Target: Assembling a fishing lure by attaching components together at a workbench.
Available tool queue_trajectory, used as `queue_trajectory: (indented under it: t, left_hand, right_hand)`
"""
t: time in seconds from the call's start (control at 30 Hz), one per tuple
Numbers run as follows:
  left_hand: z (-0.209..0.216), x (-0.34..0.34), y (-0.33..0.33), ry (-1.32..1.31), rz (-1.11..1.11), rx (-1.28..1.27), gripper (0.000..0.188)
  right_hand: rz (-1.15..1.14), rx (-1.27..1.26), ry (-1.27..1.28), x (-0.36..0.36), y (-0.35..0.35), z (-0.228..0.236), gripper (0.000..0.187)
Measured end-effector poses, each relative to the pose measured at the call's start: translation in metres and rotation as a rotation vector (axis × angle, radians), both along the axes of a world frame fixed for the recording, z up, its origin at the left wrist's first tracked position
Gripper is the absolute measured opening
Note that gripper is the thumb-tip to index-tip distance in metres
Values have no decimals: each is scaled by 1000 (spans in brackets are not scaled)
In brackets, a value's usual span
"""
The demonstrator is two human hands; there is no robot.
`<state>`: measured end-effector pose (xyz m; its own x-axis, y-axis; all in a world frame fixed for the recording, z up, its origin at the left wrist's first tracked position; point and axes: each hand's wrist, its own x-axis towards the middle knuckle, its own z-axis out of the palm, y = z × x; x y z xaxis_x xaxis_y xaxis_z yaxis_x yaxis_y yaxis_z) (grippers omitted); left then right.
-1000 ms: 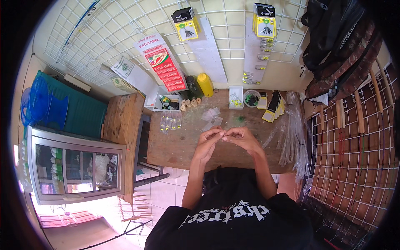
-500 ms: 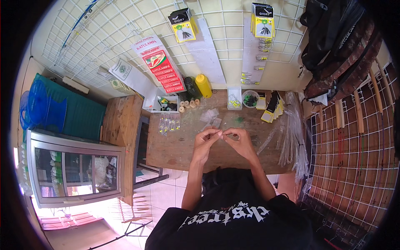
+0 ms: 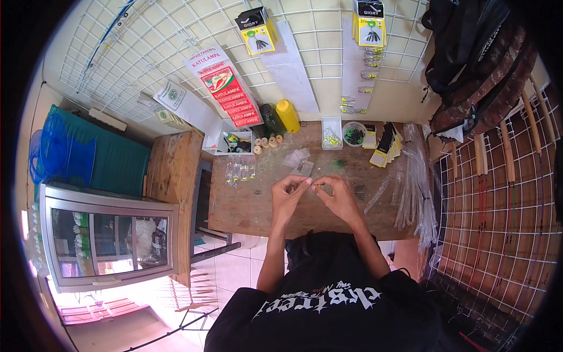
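Observation:
Over the front part of the wooden table (image 3: 252,214), my left hand (image 3: 286,198) and my right hand (image 3: 340,198) meet fingertip to fingertip. Both are closed in a pinch of thumb and forefinger. A tiny yellowish speck shows at my right fingertips, too small to name. Whatever the left pinch holds is hidden by the fingers. Just beyond my hands lie small clear plastic bags (image 3: 298,157). To their left is a row of small clear packets (image 3: 240,169) with yellow-green pieces inside.
Along the back stand a white box of small yellow-green pieces (image 3: 332,139), a round tub (image 3: 353,135), black-and-yellow cards (image 3: 387,146), wooden spools (image 3: 272,142), a yellow bottle (image 3: 287,116) and a white tray (image 3: 236,142). Long clear plastic strips (image 3: 413,182) hang over the right edge.
My hands stay pinched together at nearly the same spot, with the right fingertips slightly shifted and a yellowish speck now showing there. The whole view has tilted slightly.

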<state>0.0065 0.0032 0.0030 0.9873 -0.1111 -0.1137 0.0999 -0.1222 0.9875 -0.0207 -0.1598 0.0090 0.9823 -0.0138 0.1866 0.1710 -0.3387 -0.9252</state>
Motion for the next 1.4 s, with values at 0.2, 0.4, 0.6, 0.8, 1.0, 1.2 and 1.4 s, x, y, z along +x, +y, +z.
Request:
queue_trajectory:
  t: [0.2,0.4,0.6,0.8,1.0,1.2,1.4]
  left_hand:
    - [5,-6,-12,-29,39,-216,10]
    - [5,-8,-16,-88,82,-288,10]
    - [5,-6,-9,-32,20,-342,11]
    - [8,-6,-7,-9,-39,-341,11]
    - [7,-6,-6,-7,-50,-344,10]
    - [5,-4,-2,-26,-127,-337,11]
    - [13,-6,-7,-80,-86,-306,10]
  right_hand:
    - [73,146,136,3,3,-11,13]
    - [164,531,257,5,2,-26,19]
    - [316,700,426,9,-11,-19,23]
    - [448,757,465,14,-18,-29,27]
    - [456,790,484,15,-16,-38,24]
    - [491,925,542,16,-14,-41,21]
    - [446,1043,579,14,-10,-45,18]
